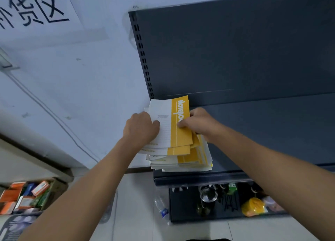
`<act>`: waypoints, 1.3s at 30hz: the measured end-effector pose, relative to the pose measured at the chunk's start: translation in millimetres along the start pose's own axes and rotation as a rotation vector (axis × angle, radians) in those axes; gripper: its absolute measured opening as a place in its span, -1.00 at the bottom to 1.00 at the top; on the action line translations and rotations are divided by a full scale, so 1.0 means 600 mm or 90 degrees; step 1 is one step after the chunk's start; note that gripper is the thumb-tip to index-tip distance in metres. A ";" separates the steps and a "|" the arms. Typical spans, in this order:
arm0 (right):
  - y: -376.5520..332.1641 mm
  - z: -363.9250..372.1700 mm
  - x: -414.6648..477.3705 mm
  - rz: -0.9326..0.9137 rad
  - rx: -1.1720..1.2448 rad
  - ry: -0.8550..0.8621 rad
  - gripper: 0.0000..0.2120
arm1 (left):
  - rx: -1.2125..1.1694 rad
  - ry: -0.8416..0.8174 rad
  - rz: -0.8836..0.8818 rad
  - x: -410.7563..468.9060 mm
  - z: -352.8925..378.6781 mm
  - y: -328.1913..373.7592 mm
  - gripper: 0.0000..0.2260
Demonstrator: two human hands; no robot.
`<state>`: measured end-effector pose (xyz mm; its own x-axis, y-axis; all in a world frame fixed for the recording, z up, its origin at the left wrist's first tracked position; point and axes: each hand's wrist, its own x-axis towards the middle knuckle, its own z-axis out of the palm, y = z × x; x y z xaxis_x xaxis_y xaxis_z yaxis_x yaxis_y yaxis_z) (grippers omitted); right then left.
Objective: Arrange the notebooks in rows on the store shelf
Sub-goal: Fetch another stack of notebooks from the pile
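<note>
Nearest, at the lower left on the floor, a cardboard box (pixel 27 197) holds orange, white and green packets. On the lower shelf (pixel 204 211) stand glass jars (pixel 208 193) and a yellow bag (pixel 253 206); a plastic bottle (pixel 162 209) lies just beside it. Above, a loose stack of notebooks (pixel 181 155) sits at the left end of the upper shelf (pixel 262 132), overhanging its front edge. The left hand (pixel 140 127) grips the top notebook (pixel 172 123) by its white side; the right hand (pixel 196 122) pinches its yellow side.
</note>
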<state>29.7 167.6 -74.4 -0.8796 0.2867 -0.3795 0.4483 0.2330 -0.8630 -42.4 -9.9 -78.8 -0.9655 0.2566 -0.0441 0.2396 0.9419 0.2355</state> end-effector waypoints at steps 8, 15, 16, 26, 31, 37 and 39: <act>0.006 0.008 0.008 0.040 -0.153 0.034 -0.76 | -0.006 0.031 0.014 -0.001 0.001 0.006 -0.73; 0.003 0.003 0.011 0.014 -0.183 0.089 -0.84 | 0.007 0.051 0.013 -0.011 0.004 0.016 -0.79; 0.004 0.003 0.010 0.012 -0.161 0.090 -0.83 | 0.002 0.055 0.008 -0.013 0.007 0.018 -0.80; 0.022 0.008 0.020 0.049 0.004 0.116 -0.77 | -0.182 0.009 -0.084 -0.006 0.002 0.025 -0.74; 0.030 0.015 0.025 0.057 0.010 0.171 -0.70 | -0.360 -0.045 -0.174 0.001 -0.001 0.038 -0.76; 0.035 0.015 0.028 0.072 0.008 0.205 -0.76 | -0.530 -0.076 -0.234 0.008 -0.006 0.030 -0.77; 0.036 0.016 0.027 0.070 0.003 0.220 -0.76 | -0.495 -0.082 -0.220 0.008 -0.006 0.030 -0.77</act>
<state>23.4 168.6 -102.3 -0.7203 0.6074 -0.3350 0.5350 0.1791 -0.8256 -43.3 7.8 -71.5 -0.9410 0.0498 -0.3347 -0.2490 0.5677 0.7847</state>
